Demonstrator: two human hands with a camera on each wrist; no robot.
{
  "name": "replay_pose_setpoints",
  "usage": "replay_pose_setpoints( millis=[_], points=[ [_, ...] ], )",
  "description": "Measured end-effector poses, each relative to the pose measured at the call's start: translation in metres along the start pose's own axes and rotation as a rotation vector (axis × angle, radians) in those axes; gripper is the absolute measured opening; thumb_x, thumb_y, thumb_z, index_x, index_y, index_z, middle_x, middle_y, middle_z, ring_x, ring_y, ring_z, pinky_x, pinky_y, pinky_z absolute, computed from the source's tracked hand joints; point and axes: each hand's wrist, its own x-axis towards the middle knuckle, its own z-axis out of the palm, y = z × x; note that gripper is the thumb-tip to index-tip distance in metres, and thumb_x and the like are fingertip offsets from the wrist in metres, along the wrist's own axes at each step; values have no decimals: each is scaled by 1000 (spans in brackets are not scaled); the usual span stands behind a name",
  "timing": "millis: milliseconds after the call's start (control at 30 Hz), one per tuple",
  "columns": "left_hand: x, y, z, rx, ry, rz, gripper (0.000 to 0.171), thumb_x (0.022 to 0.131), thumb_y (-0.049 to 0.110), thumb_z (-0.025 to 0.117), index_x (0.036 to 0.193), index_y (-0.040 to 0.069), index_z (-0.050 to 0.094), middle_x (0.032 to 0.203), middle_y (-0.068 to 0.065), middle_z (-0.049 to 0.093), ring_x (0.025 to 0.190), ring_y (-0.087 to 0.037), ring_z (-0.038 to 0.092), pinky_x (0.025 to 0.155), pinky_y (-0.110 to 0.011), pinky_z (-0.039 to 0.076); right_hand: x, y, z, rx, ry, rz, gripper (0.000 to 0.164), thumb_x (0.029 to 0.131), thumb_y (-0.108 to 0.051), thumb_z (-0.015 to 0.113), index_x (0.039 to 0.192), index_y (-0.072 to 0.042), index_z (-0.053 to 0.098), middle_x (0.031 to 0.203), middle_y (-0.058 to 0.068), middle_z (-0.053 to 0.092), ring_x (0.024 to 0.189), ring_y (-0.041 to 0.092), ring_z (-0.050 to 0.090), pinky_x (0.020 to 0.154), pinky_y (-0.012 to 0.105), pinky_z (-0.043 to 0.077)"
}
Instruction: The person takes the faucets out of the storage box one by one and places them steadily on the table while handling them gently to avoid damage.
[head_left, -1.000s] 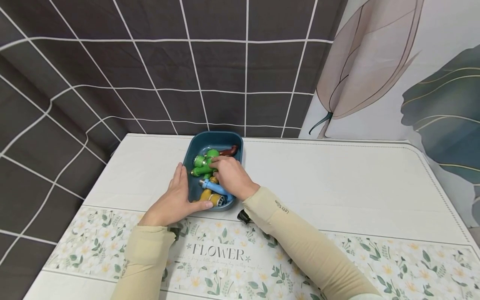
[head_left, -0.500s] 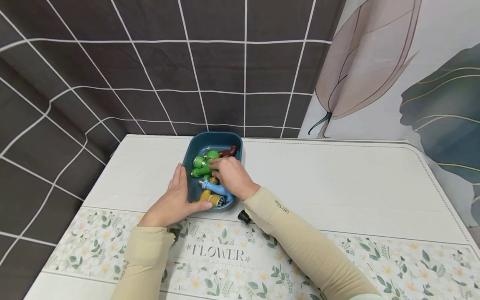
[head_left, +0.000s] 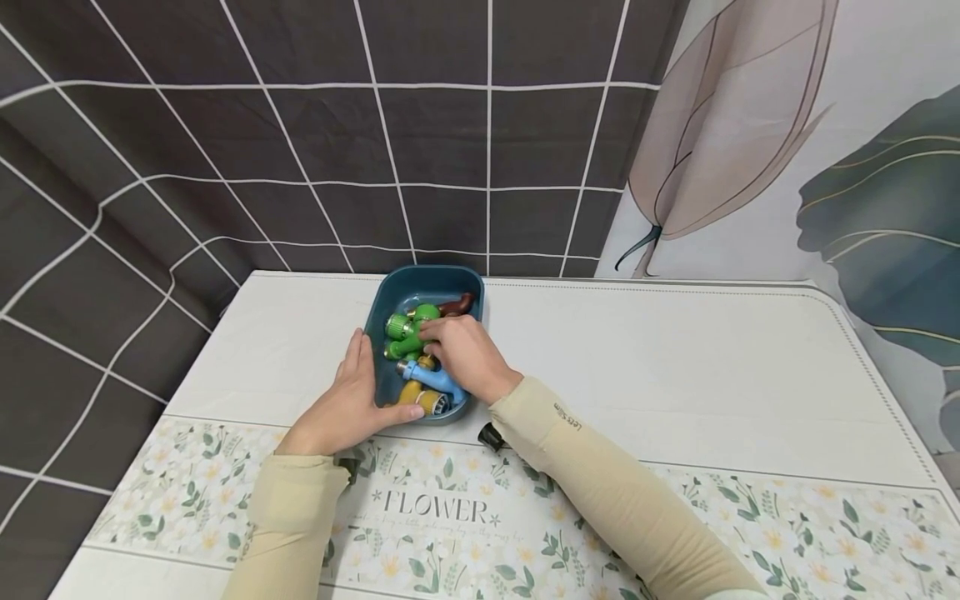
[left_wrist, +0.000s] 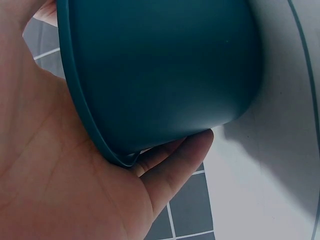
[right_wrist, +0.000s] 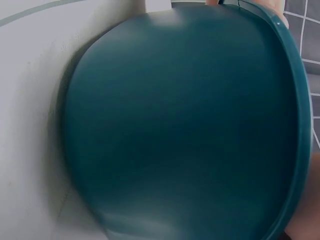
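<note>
A dark blue plastic tub (head_left: 387, 293) stands on the table with several coloured taps inside. My left hand (head_left: 343, 397) holds its near left corner, fingers along the outer wall and thumb over the near rim. In the left wrist view the fingers (left_wrist: 175, 167) lie against the wall below the rim. My right hand (head_left: 468, 354) reaches over the right rim and pinches a green tap (head_left: 405, 343); its fingertips are partly hidden. Nearest me in the tub lie a light blue tap (head_left: 431, 376) and a yellow tap (head_left: 420, 397). The right wrist view shows mainly the tub's outer wall (right_wrist: 185, 120).
A reddish-brown curved piece (head_left: 457, 305) lies at the tub's far right. The white tablecloth (head_left: 675, 367) has a floral band and covers the table. A dark gridded curtain (head_left: 435, 133) hangs behind. Black wrist-camera parts (head_left: 491, 436) show below the right wrist.
The green tap's lower left end has shifted slightly right and towards me under my right hand. My left hand and the tub stay in place.
</note>
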Motion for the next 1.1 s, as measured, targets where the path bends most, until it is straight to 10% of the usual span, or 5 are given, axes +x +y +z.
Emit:
replay_pose_setpoints(
  millis=[1100],
  points=[
    [2, -3, 2, -1, -7, -10, 131, 84, 62, 71, 154, -8, -14, 163, -22, -21, 151, -42, -7, 115, -59, 26, -11, 2, -22, 78, 124, -55, 23, 95, -5, 70, 116, -1, 75, 118, 9, 72, 116, 24, 66, 100, 36, 50]
  ],
)
